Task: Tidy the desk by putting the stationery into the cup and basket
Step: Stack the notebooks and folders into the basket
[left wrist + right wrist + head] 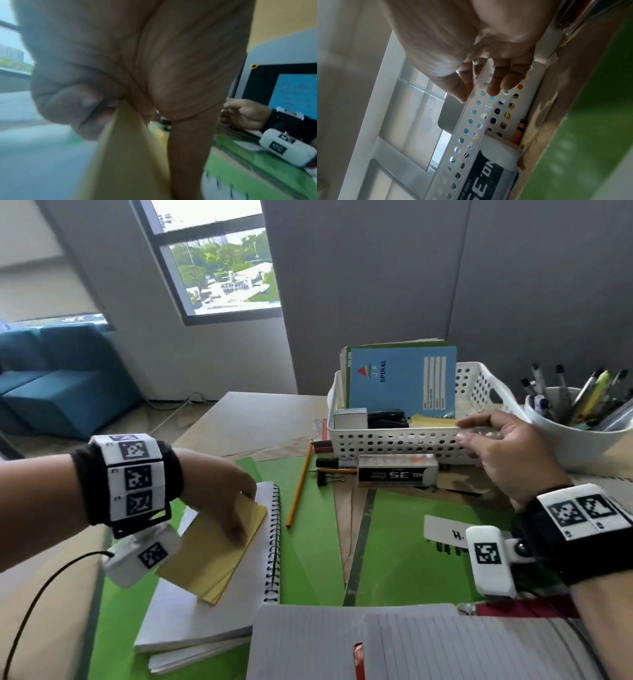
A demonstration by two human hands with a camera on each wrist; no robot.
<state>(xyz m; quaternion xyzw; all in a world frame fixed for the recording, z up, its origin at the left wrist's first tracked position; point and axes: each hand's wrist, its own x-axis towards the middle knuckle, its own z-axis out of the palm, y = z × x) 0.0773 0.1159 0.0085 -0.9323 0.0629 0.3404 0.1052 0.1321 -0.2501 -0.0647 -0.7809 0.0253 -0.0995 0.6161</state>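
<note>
Pinching flat yellow pad (219, 546), perforated basket (394, 441)

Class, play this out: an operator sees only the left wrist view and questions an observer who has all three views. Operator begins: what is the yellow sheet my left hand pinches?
Observer: A yellow paper pad. The left hand holds it by one end over a white spiral-bound notebook.
Operator: What is my right hand doing?
Observer: The right hand has straight fingers against the front wall of the white perforated plastic basket.
Operator: Anything loose nearby?
Observer: A white box marked NO.35 lies just in front of the basket.
</note>
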